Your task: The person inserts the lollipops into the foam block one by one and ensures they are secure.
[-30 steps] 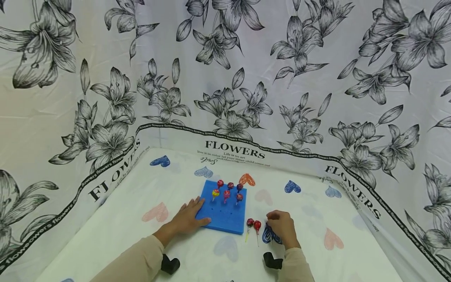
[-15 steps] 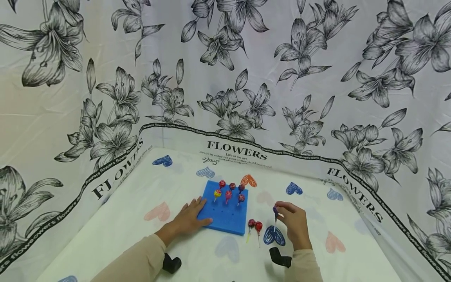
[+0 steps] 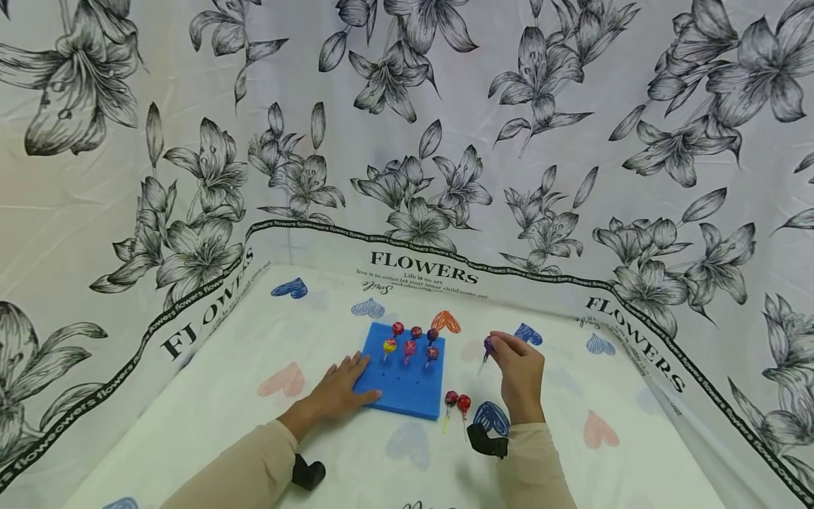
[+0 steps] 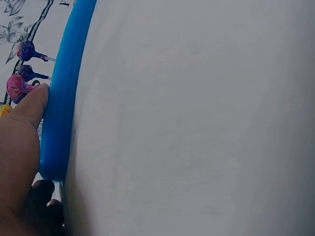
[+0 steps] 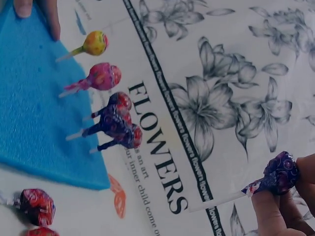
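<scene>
My right hand [image 3: 523, 371] pinches a purple-wrapped lollipop [image 5: 281, 174] by its candy end, in the air right of the blue foam board [image 3: 407, 397]. Its white stick points down and toward the board. My left hand [image 3: 333, 390] rests on the board's left edge, thumb on the front part, fingers spread. Several lollipops stand upright in the board's two far rows, among them a yellow one [image 3: 390, 346] and a pink one [image 3: 410, 348]. Small holes show in the board nearer me. Two red lollipops, a darker one [image 3: 451, 399] and a brighter one [image 3: 464, 404], lie beside its right edge.
A white cloth [image 3: 356, 466] printed with hearts covers the table. Flower-patterned curtain [image 3: 420, 177] rises behind and at both sides. Black camera mounts [image 3: 488, 441] hang under both wrists.
My right hand has lifted the purple lollipop from the cloth right of the two red ones and carried it up and away from me. The left hand stays on the board.
</scene>
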`<action>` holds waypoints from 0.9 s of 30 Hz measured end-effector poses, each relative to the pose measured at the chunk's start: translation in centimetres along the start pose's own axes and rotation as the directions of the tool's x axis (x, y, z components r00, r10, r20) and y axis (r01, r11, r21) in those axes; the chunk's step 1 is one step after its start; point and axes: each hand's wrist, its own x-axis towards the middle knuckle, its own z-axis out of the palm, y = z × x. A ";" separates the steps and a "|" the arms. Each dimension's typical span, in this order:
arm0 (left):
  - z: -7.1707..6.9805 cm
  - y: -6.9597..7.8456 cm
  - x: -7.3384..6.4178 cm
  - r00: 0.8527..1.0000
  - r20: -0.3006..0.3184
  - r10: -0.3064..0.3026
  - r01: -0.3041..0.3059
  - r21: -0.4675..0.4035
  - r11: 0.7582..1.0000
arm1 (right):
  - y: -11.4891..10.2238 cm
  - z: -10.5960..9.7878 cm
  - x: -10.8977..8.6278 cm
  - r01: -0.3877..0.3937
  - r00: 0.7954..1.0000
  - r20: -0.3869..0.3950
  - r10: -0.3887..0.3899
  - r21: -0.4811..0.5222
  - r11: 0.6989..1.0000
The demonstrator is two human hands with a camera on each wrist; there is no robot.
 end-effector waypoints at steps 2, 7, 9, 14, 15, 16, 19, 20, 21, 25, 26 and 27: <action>0.0 -0.1 0.1 1.000 -0.003 0.000 0.000 -0.006 1.000 | -0.5 0.9 -0.1 0.017 1.000 0.016 -0.017 -0.011 1.000; 0.2 -0.3 0.2 1.000 0.003 -0.010 0.010 -0.023 1.000 | -1.2 2.7 -0.3 0.068 0.994 0.084 -0.068 -0.003 0.998; 0.3 -0.3 0.1 1.000 0.006 -0.008 0.008 -0.020 1.000 | -1.4 3.4 -0.4 0.099 0.990 0.102 -0.102 0.028 0.995; 0.3 -0.4 0.1 1.000 -0.001 0.004 -0.004 -0.011 1.000 | -1.9 5.2 -0.5 0.154 0.975 0.145 -0.170 0.116 0.981; 0.3 -0.4 0.0 1.000 -0.001 0.001 -0.001 -0.009 1.000 | -1.9 5.5 -0.6 0.154 0.972 0.157 -0.174 0.132 0.979; 0.3 -0.3 0.0 1.000 -0.002 0.001 -0.001 -0.006 1.000 | -2.0 5.9 -0.6 0.156 0.970 0.166 -0.179 0.141 0.978; 0.0 -0.2 -0.1 1.000 -0.003 0.007 -0.007 0.002 1.000 | -2.1 6.9 -0.8 0.169 0.962 0.186 -0.199 0.164 0.972; -0.1 -0.1 -0.1 1.000 -0.001 0.006 -0.006 0.006 1.000 | -2.2 7.2 -0.8 0.173 0.960 0.189 -0.205 0.172 0.970; -0.2 0.0 -0.1 1.000 0.002 0.007 -0.007 0.010 1.000 | -2.2 7.4 -0.8 0.181 0.957 0.193 -0.215 0.182 0.966; -0.4 0.2 -0.1 1.000 0.009 0.000 0.000 0.009 1.000 | -2.0 8.5 -1.0 0.181 0.954 0.202 -0.224 0.209 0.961; -0.3 0.2 -0.1 1.000 0.016 -0.009 0.009 0.009 1.000 | -1.8 8.7 -1.0 0.173 0.955 0.204 -0.217 0.210 0.962; -0.3 0.2 -0.1 1.000 0.019 -0.013 0.013 0.004 1.000 | -1.5 8.9 -1.0 0.167 0.956 0.207 -0.209 0.203 0.965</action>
